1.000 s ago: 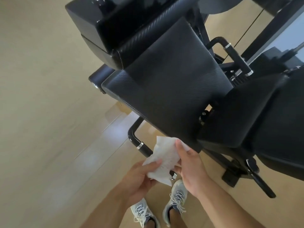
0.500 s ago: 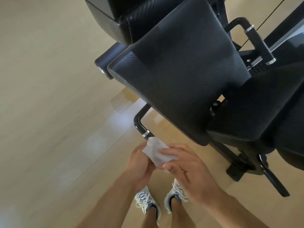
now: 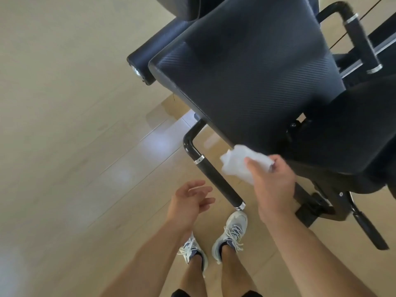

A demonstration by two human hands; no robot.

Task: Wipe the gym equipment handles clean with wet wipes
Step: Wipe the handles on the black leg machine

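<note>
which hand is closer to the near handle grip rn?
Roughly even in image terms, maybe the left. Left hand hangs open just left of the grip's lower end, not touching. Right hand holds the wipe to the grip's right, near its upper half. Depth unclear.

The floor (image 3: pixel 64 125) was laid in pale wood planks. Soft daylight was reflected as glossy patches on it.

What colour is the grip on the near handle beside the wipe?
Black, with silver rings at both ends of the near handle; the head view shows it.
</note>
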